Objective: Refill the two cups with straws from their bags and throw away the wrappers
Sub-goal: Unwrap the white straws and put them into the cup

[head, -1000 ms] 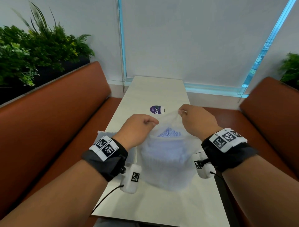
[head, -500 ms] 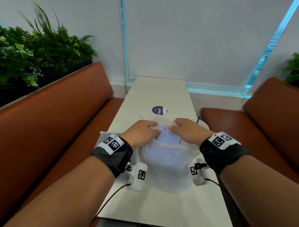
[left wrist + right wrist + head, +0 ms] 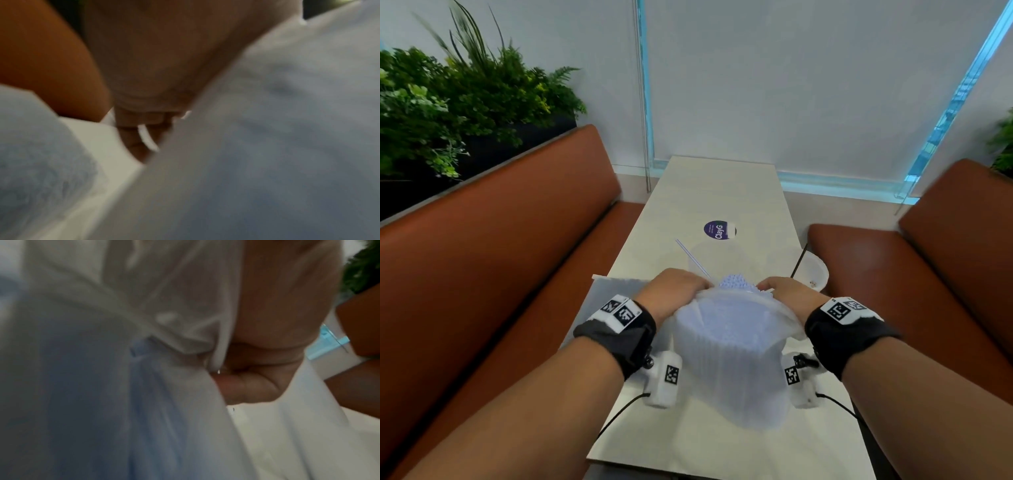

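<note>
Booth table [image 3: 722, 192] setup, both hands, left hand [image 3: 674, 291] and right hand [image 3: 787, 296], gripping the straw bag [image 3: 729, 359] mouth open dead center, cup [image 3: 709, 260] at 12 o'clock looks barely filled, so refilling's hardly started.

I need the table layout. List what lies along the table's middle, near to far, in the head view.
Bag of straws → bare straw tips sticking out of its open mouth → clear cup → round purple sticker → far table edge.
</note>
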`<control>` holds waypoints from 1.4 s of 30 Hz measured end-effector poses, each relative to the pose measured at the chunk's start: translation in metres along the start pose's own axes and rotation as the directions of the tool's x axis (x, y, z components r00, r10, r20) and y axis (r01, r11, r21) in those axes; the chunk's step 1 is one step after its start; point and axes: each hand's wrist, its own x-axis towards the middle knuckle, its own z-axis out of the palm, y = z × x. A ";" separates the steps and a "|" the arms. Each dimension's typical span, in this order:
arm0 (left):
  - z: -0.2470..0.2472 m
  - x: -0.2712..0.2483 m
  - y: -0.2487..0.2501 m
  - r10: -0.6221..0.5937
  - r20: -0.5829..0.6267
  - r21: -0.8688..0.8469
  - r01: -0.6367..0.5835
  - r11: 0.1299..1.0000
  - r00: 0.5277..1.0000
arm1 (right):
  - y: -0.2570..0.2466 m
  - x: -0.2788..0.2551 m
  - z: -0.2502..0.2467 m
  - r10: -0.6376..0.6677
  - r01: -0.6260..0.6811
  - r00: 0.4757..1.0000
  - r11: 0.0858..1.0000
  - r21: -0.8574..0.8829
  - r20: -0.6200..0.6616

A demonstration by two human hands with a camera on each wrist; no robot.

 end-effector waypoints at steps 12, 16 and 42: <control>0.011 0.001 -0.013 0.430 -0.133 0.023 -0.431 0.902 0.893 | -0.008 -0.005 -0.016 -0.274 0.479 0.841 0.777 0.408 -0.466; 0.022 0.017 -0.016 0.421 -0.270 0.183 -0.383 0.905 0.866 | -0.005 -0.020 -0.021 -0.465 0.531 0.790 0.844 0.069 -0.400; 0.013 -0.004 -0.031 0.765 -0.123 0.656 -0.526 0.541 0.633 | 0.036 -0.027 0.038 -0.662 0.485 0.401 0.740 -0.466 -0.633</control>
